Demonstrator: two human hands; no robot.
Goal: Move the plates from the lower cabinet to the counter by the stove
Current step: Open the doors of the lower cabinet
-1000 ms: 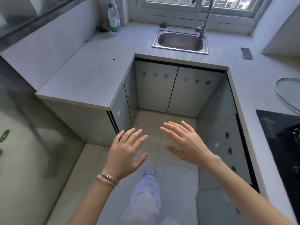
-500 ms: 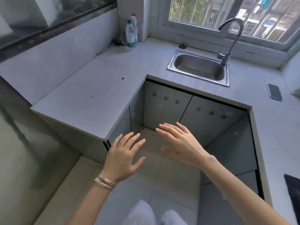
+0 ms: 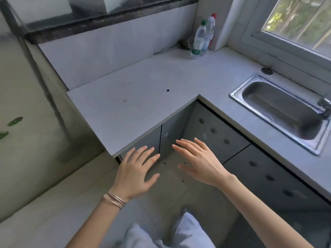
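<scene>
Both hands were out front, palms down! The left hand (image 3: 136, 173), bracelets (image 3: 114, 201) on its wrist, hung with fingers straight and spread, gripping nothing, its fingertips just under the counter (image 3: 136, 104) edge. The right hand (image 3: 198, 161) hovered just beside it, not touching it, fingers fanned the same way and empty too, reaching toward the inner corner of the lower cabinet (image 3: 172, 133).

The doors (image 3: 215, 136) there were shut, with round holes in a row across them. The plates were hidden, so where they lay and which way they faced could not be told.

Above, the pale counter ran in an L with a dark speck (image 3: 167, 90) on it. Two bottles (image 3: 198, 40) stood upright in the far corner by the window (image 3: 300, 20). On the right run sat a steel sink (image 3: 281, 111), with the faucet (image 3: 325, 106) at its edge.

Below were the floor (image 3: 53, 203) and pale trouser legs (image 3: 188, 230).
</scene>
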